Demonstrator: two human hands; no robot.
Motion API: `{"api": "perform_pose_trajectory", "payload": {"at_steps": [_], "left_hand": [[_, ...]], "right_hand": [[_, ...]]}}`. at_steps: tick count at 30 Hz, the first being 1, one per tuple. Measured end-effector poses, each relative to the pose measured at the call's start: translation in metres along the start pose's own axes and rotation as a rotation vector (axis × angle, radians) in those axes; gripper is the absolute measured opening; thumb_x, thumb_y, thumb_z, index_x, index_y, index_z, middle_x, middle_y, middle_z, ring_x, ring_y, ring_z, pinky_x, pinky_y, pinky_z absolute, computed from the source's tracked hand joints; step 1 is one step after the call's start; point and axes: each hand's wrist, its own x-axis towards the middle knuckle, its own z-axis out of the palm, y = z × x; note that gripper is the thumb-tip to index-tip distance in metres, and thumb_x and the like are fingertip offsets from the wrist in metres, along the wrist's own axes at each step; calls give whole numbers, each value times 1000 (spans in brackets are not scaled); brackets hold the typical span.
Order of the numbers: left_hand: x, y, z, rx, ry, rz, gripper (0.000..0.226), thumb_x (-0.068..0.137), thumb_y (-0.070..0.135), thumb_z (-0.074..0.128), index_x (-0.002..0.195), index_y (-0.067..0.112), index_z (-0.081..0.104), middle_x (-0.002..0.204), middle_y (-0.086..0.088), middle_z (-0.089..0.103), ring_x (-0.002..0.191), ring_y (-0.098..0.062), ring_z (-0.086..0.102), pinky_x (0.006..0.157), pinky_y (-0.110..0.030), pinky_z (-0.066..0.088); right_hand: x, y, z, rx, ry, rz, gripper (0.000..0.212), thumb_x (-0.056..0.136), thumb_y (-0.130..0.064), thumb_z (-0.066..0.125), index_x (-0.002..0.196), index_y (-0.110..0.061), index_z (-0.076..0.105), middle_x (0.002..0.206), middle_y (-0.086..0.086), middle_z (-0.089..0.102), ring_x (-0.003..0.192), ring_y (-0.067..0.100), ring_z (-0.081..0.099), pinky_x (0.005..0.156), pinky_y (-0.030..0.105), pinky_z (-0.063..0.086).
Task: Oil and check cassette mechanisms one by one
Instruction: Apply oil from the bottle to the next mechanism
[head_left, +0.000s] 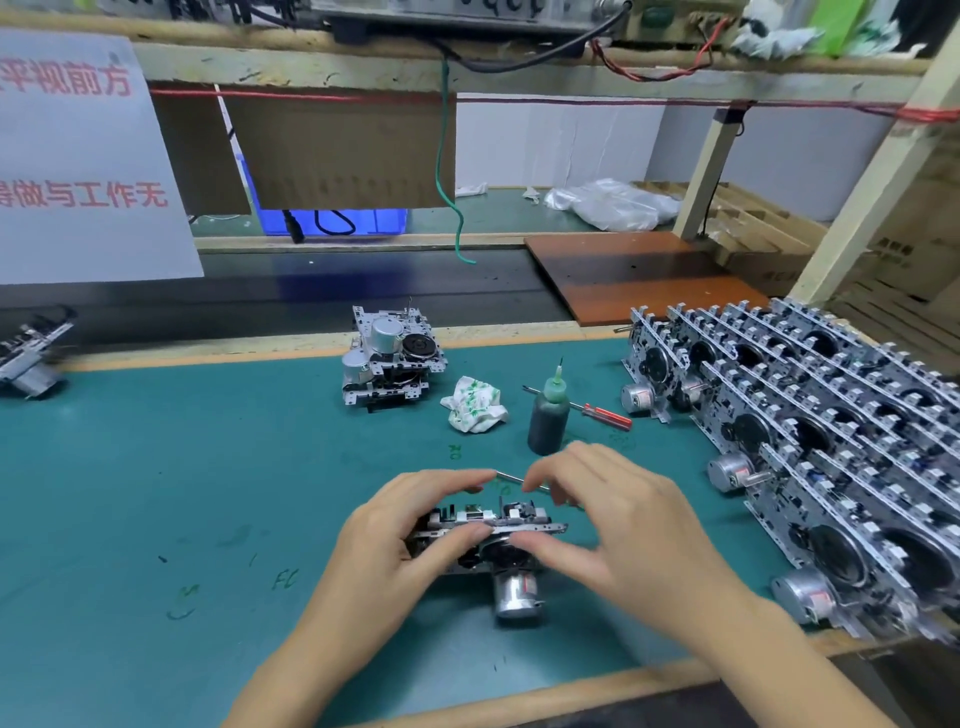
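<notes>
mostly green mat (156, 467), wooden shelf (363, 62) overhead; both hands grip cassette mechanism (488, 525).

You have open green mat (156, 467) to the left and near, while the oil bottle (548, 415), rag (475, 405) and screwdriver (597, 411) block far ahead and stacked mechanisms (805, 415) wall the right.

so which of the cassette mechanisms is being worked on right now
The mechanism in the near middle of the green mat, held by both the left hand and right hand. The others sit untouched: two stacked behind, rows at right.
</notes>
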Motion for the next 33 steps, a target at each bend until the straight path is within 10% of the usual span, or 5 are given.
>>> {"api": "perform_pose_trajectory", "payload": {"at_steps": [4, 9, 18, 23, 33], "left_hand": [[5, 1, -9, 200, 59, 102, 24, 83, 54, 54, 86, 37, 71, 87, 21, 58, 84, -1, 54, 74, -20, 40], [17, 9, -19, 511, 26, 296, 34, 86, 49, 46, 76, 31, 72, 75, 15, 56, 68, -6, 45, 60, -27, 36], [61, 24, -11, 622, -153, 455, 37, 82, 50, 41, 66, 28, 66, 67, 16, 55, 57, -1, 48, 42, -20, 43], [103, 46, -4, 622, -167, 689, 64, 96, 56, 21, 63, 22, 64, 62, 9, 53, 67, -11, 42, 59, -26, 37], [231, 197, 89, 370, -366, 896, 22, 77, 41, 69, 80, 19, 70, 68, 16, 46, 57, 5, 40, 54, -21, 29]], "right_hand": [[24, -5, -8, -222, -224, -194, 37, 85, -50, 37, 76, -19, 56, 63, -6, 54, 55, 17, 56, 38, 26, 37], [35, 2, -10, -259, -451, -275, 37, 97, -48, 28, 96, -18, 49, 82, 2, 63, 74, 29, 62, 50, 34, 25], [36, 20, -24, -328, -454, -210, 32, 101, -46, 28, 103, -19, 45, 95, 4, 65, 85, 30, 62, 54, 34, 28], [28, 33, -57, -354, -430, -176, 32, 99, -49, 32, 102, -17, 39, 93, 5, 65, 80, 32, 61, 46, 33, 19], [-16, 109, -223, -77, -214, 345, 28, 87, -42, 43, 67, -23, 39, 51, -7, 46, 49, 9, 43, 52, 22, 35]]}}
